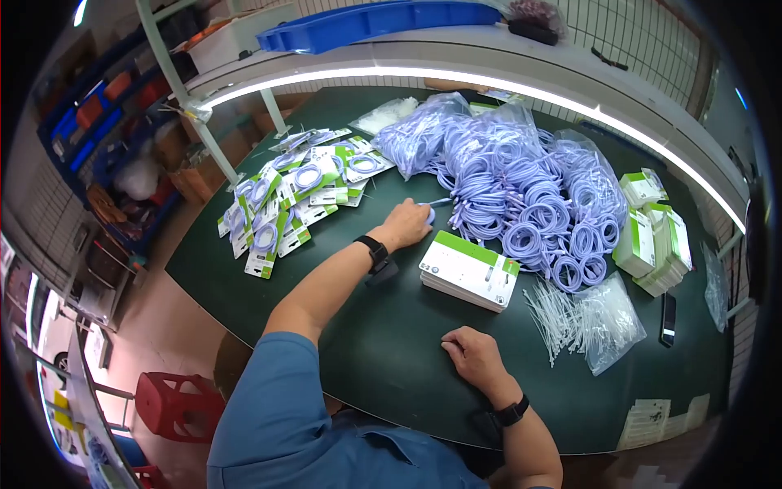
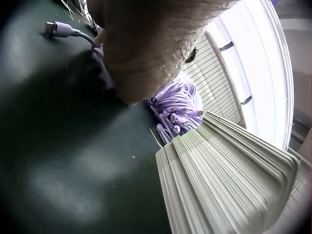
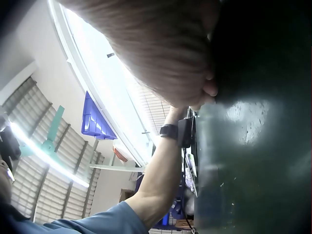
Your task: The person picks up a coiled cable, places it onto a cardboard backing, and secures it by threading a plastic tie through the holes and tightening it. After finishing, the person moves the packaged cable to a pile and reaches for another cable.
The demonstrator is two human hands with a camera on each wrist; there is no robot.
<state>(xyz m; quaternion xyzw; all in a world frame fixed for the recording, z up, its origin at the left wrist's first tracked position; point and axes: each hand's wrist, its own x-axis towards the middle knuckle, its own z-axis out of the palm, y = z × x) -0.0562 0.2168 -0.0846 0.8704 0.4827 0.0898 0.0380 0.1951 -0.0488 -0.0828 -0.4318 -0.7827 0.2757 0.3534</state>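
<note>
Beside the large pile of coiled purple cables (image 1: 529,204), my left hand (image 1: 407,224) holds a purple cable (image 1: 431,214) low over the green table. In the left wrist view, a plug (image 2: 62,29) of that cable sticks out past the hand (image 2: 146,48), whose fingers are mostly hidden. A stack of white and green cards (image 1: 468,269) lies right of the left hand; its edges (image 2: 219,180) fill the lower right of the left wrist view. My right hand (image 1: 476,359) rests on the table in front of the stack, fingers loosely curled, holding nothing.
Carded cables (image 1: 305,178) are heaped at the left. White zip ties (image 1: 554,318) and a clear bag of them (image 1: 607,322) lie right of the card stack. More card stacks (image 1: 652,244) and a black object (image 1: 668,319) are at the right. A lit shelf edge spans the back.
</note>
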